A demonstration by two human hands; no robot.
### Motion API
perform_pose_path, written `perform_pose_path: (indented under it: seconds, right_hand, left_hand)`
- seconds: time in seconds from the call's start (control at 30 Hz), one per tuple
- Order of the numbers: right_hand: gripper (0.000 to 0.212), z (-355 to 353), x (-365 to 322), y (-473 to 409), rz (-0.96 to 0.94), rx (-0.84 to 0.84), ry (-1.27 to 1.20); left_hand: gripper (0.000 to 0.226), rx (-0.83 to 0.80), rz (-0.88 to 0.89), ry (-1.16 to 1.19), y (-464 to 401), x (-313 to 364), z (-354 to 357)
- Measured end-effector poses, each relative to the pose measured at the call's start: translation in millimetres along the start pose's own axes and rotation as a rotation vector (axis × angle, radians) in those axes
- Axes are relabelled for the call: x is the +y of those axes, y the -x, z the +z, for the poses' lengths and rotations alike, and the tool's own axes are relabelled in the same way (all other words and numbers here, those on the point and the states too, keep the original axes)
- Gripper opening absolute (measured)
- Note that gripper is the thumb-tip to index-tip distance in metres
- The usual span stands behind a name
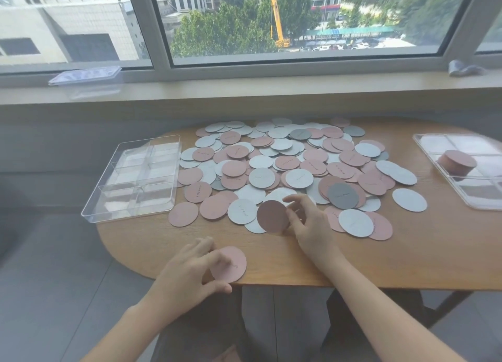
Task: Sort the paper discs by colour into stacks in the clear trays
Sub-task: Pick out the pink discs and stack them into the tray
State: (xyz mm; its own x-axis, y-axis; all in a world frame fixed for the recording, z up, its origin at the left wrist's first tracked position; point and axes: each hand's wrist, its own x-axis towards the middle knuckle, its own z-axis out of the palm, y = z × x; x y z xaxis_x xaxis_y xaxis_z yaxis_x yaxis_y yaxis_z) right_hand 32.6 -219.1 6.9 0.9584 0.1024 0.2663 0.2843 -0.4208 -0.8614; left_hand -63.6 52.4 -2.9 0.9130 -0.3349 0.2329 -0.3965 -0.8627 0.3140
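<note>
Near the frame's lower centre, my left hand (187, 272) pinches a pink disc (231, 264) at the counter (380, 261) edge. My right hand (307, 223) grasps a brown disc (272, 216) beside the disc pile (285, 166). Clear trays sit left (135, 177) and right (461, 171). The discs' faint script is unreadable.

Two hands: the left hand (190, 269) holds one pink disc (231, 264), the right hand (307, 220) one brown disc (272, 215). Two clear trays: one (130, 179) beyond the left hand, one (461, 171) right of the right hand, carrying one stack (456, 162). Loose discs (285, 160) beyond the hands: too many to count.
</note>
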Motion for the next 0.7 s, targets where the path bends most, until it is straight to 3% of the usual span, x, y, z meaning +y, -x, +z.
perform_pose_path:
  seconds: [0.1, 0.23, 0.3, 0.43, 0.7]
  right_hand:
    - [0.023, 0, -1, 0, -0.002, -0.008, 0.008]
    - [0.023, -1, -2, 0, 0.014, -0.011, -0.008]
    - [0.023, -2, -3, 0, 0.03, -0.017, -0.039]
    - [0.022, -5, -5, 1, 0.02, -0.04, -0.109]
    - [0.021, -4, -6, 1, -0.03, -0.095, -0.136]
  left_hand:
    - [0.036, 0.011, -0.001, 0.12, -8, -3, -8]
    - [0.023, 0.162, -0.056, 0.282, -27, 9, -15]
    - [0.014, 0.258, -0.126, 0.344, -42, 20, -14]
    - [0.01, 0.275, -0.266, 0.502, -73, 38, 0]
    - [0.003, 0.366, -0.369, 0.538, -100, 51, 28]
